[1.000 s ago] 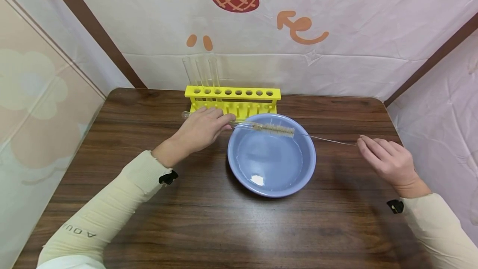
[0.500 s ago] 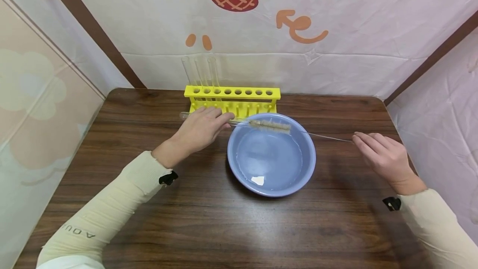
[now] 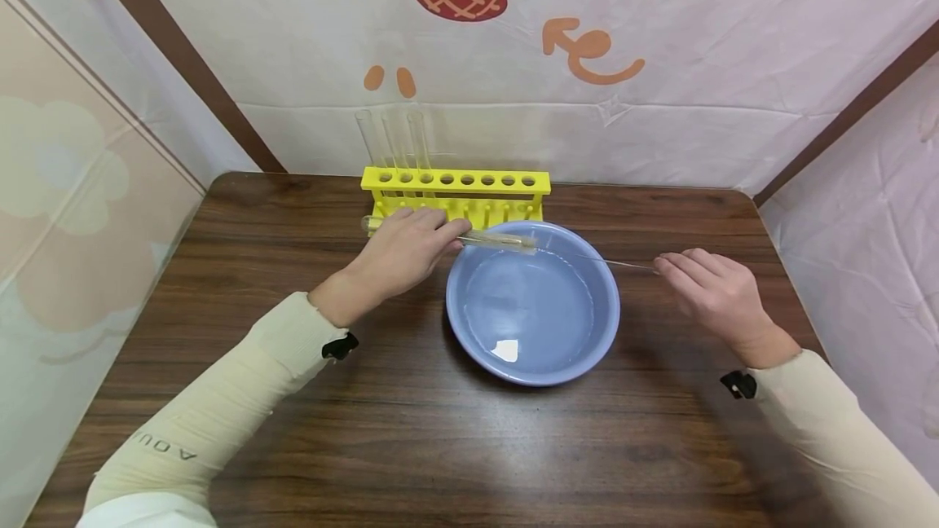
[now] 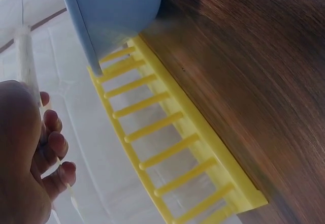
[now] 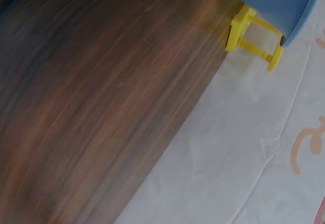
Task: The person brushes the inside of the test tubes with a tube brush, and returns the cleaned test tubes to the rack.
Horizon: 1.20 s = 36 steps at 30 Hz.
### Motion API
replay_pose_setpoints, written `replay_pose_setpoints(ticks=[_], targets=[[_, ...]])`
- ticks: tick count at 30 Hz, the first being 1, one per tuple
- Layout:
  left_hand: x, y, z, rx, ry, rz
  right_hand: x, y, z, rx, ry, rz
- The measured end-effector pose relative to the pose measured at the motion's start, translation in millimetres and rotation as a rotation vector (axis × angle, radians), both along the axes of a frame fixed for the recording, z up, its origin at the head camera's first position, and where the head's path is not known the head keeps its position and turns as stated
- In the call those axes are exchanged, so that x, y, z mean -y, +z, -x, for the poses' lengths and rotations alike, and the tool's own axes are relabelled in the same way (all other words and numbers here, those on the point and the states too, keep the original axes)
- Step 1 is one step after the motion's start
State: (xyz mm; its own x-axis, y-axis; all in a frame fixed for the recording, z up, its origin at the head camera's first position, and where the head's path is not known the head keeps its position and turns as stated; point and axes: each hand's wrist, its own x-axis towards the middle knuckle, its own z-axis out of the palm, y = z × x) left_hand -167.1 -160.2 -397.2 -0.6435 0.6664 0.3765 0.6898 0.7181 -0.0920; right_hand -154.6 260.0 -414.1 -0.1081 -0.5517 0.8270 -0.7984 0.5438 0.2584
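Observation:
My left hand grips a glass test tube held nearly level, its mouth over the blue basin and its rounded end poking out left of the hand. Inside the tube sits the bristle head of a test tube brush, with a little of it at the mouth. The brush's thin wire runs right across the basin to my right hand, whose fingers pinch its end. In the left wrist view, fingers curl round the tube. The right wrist view does not show the right hand.
Behind the basin stands a yellow test tube rack with several holes; three glass test tubes stand at its left end. Water lies in the basin. The dark wooden table meets a patterned cloth wall at the back.
My right hand has moved left, pushing the brush's bristles from outside the tube's mouth into the tube. The left hand has stayed nearly in place, shifting slightly right.

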Motion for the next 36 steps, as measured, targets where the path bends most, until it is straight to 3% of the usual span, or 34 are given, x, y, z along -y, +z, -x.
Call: replay_pose_setpoints(ticks=[18,25,32,34,36], targets=[[-15,3.3,-1.5,0.038,0.021,0.022,23,-9.3,6.7,0.155,0.0,-0.088],[-30,-0.2,-4.3,0.117,-0.009,0.065,46,-12.9,4.6,0.196,0.011,-0.163],[-35,-1.3,-3.0,0.114,0.002,0.058,61,-10.9,7.1,0.257,0.002,-0.174],[-35,-1.4,-2.5,0.112,0.005,0.061,62,-9.3,6.8,0.306,-0.018,-0.173],[-35,-1.2,-2.0,0.106,0.007,0.063,64,-7.0,5.8,0.424,-0.05,-0.158]])
